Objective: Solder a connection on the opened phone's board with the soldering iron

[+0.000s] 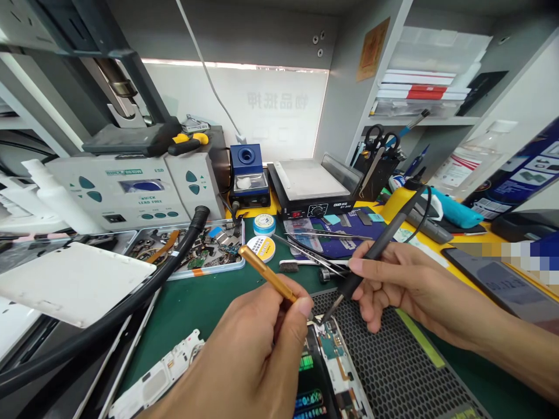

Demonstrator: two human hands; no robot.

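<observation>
My left hand (pixel 257 349) is closed around a slim gold-coloured, pen-like tool (pixel 265 273); its working tip is mostly hidden behind my fingers. Between the fingers of my right hand (pixel 404 282) is a black-handled soldering iron (pixel 382 238), slanting down to the left. The iron's tip touches or hovers just over the top corner of an opened phone or tablet (pixel 334 343); I cannot tell which. Inside the device a green circuit board and a dark battery show. My left hand covers part of it. Under its right side lies a black perforated mat (pixel 393 355).
A thick black hose (pixel 174 262) crosses the left side, before a hot-air station (pixel 131 192). Tweezers (pixel 314 256), a brush (pixel 290 266) and round tins (pixel 262 248) lie behind my hands. A heating plate (pixel 314 180) stands further back. A phone (pixel 502 285) lies at right.
</observation>
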